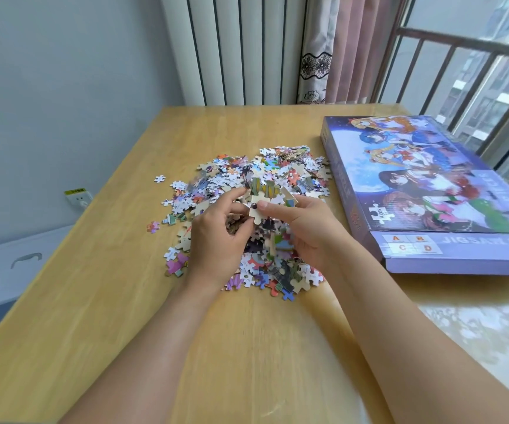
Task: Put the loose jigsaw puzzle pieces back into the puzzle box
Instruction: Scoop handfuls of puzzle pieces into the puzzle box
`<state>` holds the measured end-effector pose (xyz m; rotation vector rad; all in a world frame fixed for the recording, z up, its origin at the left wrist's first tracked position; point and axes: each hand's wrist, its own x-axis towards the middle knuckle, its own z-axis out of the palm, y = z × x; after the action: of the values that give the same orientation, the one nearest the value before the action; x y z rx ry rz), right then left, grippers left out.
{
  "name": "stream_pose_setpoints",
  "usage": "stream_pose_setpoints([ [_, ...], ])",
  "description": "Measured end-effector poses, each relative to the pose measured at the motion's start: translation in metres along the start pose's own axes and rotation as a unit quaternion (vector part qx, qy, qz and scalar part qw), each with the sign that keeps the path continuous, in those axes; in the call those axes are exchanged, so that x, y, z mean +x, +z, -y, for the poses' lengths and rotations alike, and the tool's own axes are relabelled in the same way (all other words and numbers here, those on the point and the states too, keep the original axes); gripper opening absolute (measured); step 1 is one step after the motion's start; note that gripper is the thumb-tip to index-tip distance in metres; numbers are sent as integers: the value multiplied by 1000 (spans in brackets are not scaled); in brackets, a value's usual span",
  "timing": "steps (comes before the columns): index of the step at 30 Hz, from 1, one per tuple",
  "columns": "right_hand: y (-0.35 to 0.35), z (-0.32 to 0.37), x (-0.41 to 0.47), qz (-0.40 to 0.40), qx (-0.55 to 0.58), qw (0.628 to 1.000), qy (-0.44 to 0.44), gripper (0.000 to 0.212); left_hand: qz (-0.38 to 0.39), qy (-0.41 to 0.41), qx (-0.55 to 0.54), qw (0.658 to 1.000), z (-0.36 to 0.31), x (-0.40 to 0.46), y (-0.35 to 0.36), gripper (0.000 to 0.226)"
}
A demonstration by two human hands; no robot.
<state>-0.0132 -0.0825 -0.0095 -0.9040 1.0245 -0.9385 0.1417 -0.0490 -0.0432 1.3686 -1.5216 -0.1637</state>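
A heap of loose jigsaw pieces [280, 169] lies on the wooden table [118, 301], spreading from the middle toward the right. Above the heap, my left hand [216, 240] and my right hand [305, 231] face each other and together grip a clump of jigsaw pieces [265, 197], fingers curled round it from both sides. My right thumb presses a pale piece at the front of the clump. The purple puzzle box [430, 191], with a cartoon picture on top, lies closed on the table to the right of the heap.
Single stray pieces [159, 178] lie left of the heap. A window railing [461, 44] and curtain [339, 47] stand behind the table. A white container [11, 267] sits below the table's left edge, under a wall socket [78, 198].
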Motion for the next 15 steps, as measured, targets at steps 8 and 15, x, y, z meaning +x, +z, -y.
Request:
stream_pose_setpoints([
  [8, -5, 6, 1, -87, 104, 990, 31, 60, -24, 8, -8, 1000, -4, -4, -2, 30],
  [15, 1, 17, -14, -84, 153, 983, 50, 39, -46, 27, 0, 999, -2, -7, -4, 18],
])
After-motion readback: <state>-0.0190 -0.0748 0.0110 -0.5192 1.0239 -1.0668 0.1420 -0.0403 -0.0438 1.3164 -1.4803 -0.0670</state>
